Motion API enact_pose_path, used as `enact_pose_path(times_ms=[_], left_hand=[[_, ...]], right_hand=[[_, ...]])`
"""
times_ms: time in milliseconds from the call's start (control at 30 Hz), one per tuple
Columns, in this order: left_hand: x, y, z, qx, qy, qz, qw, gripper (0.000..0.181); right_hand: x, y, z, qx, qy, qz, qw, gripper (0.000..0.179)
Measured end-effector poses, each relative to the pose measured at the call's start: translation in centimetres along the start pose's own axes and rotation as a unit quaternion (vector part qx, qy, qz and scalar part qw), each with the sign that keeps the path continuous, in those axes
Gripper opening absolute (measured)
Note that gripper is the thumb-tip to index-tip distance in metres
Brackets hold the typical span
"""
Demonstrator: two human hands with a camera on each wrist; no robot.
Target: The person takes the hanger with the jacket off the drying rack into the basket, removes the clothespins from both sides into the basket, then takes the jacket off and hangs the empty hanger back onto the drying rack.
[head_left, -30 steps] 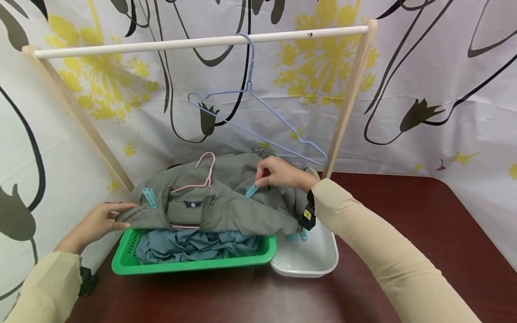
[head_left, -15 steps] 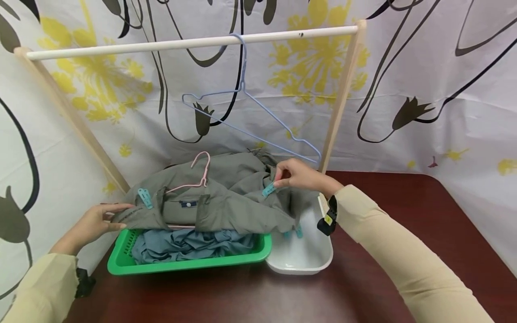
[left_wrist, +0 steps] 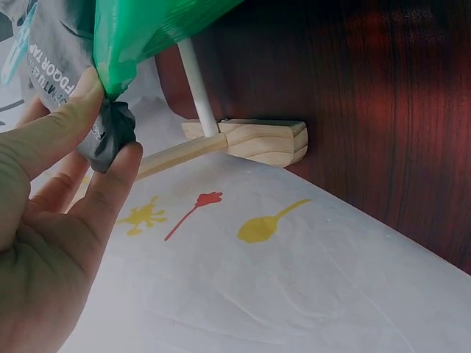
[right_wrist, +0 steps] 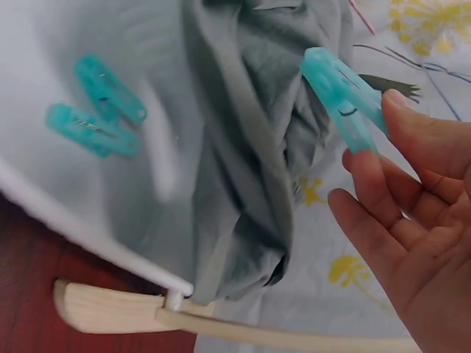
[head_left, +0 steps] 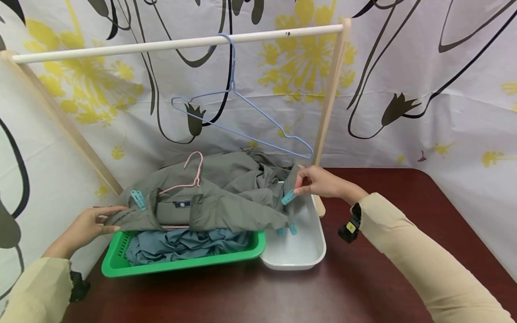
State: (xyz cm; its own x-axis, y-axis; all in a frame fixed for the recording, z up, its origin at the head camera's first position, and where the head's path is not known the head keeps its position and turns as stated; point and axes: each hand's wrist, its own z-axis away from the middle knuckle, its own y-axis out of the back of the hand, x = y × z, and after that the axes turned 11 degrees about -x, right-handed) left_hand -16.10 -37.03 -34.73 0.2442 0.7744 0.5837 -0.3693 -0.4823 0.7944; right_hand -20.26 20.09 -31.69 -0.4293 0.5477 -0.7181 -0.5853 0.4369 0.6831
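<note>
A grey shirt (head_left: 230,202) lies bunched over the basket, with a pink hanger (head_left: 198,174) sticking out at its collar. My left hand (head_left: 82,229) holds the shirt's left edge; in the left wrist view, thumb and fingers pinch the printed grey cloth (left_wrist: 55,62). One turquoise clothespin (head_left: 138,200) sits on the shirt near that hand. Between thumb and index finger, my right hand (head_left: 325,183) pinches another clothespin (right_wrist: 342,95), beside the shirt's right end above the white basin. Its jaws point away from the fingers, with no cloth between them.
Blue-grey cloth (head_left: 181,246) fills the green basket (head_left: 181,265) under the shirt. Loose clothespins (right_wrist: 96,129) lie in the white basin (head_left: 296,255) to its right. Behind stands a wooden rack with a white rod (head_left: 161,45), from which a blue hanger (head_left: 262,114) hangs.
My right hand has moved right with the clothespin, from over the shirt's middle to its right end by the basin. The left hand keeps its hold. The head view has shifted slightly.
</note>
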Motion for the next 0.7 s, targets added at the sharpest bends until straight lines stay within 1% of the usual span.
enact_pose_path(times_ms=[133,300,433,533,667,700], left_hand=[[-0.2,0.0,0.1,-0.003,0.002,0.006,1.0,0.047],[-0.2,0.1,0.2,-0.008,0.004,0.005,0.9999,0.049],[-0.1,0.2,0.0,-0.008,0.003,-0.005,1.0,0.049],[-0.1,0.1,-0.1,-0.005,0.003,-0.011,0.9999,0.049],[-0.2,-0.1,-0.2,-0.003,0.007,-0.014,0.9999,0.049],[-0.3,-0.1,-0.2,-0.004,0.007,-0.014,0.9999,0.048]], right_hand=[[0.9,-0.4,0.7,-0.05,0.003,-0.004,0.9987,0.005],[1.5,-0.9,0.7,-0.106,0.007,0.011,0.9942,0.006],[1.8,-1.4,0.0,-0.146,0.0,0.027,0.9889,0.007],[2.2,-1.9,-0.6,-0.173,-0.004,0.05,0.9836,0.007],[2.8,-2.4,-1.7,-0.203,-0.018,0.085,0.9754,0.006],[2.9,-2.5,-2.0,-0.208,-0.028,0.091,0.9734,0.005]])
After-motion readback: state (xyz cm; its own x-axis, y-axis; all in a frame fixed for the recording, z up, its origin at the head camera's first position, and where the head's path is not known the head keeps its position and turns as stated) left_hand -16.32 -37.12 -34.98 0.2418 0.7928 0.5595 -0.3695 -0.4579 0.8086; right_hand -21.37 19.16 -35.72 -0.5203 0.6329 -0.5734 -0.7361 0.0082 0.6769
